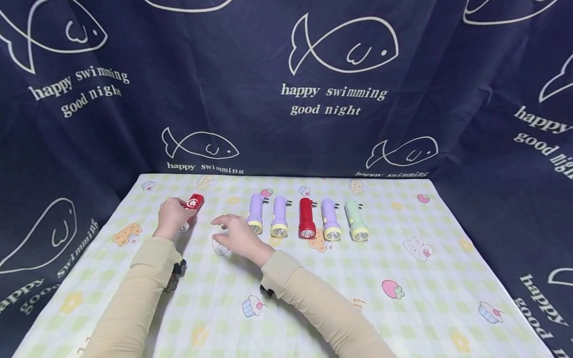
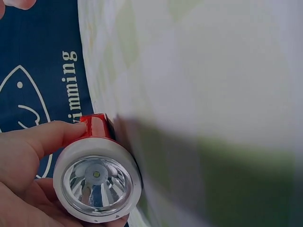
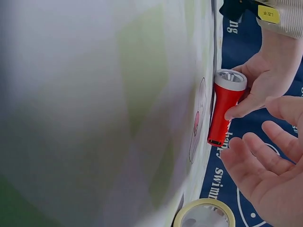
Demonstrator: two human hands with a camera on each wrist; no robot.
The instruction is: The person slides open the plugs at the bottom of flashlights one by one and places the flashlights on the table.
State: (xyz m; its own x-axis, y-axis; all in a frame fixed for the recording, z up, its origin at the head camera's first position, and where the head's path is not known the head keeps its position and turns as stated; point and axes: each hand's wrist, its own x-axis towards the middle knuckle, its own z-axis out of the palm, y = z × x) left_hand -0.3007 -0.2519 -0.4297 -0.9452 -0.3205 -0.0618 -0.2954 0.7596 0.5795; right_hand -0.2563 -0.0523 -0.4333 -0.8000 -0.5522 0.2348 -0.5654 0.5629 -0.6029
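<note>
My left hand point(image 1: 172, 217) grips a red flashlight point(image 1: 195, 202) with a white head at the left of the table. In the left wrist view, the thumb presses on its red body, and the round clear lens point(image 2: 97, 182) faces the camera. My right hand point(image 1: 238, 237) hovers over the cloth with its fingers spread and nothing in them. It sits between the held flashlight and the nearest purple flashlight point(image 1: 255, 209), whose yellow head lies just beyond the knuckles. The right wrist view shows the held flashlight point(image 3: 226, 109) lying along the left fingers.
Right of that purple flashlight, a row continues with another purple flashlight point(image 1: 279, 211), a red one point(image 1: 307, 214), a third purple one point(image 1: 330, 216) and a green one point(image 1: 355, 216). Their heads point toward me. A checked cloth point(image 1: 340, 308) covers the table; a dark blue curtain point(image 1: 259, 74) surrounds it.
</note>
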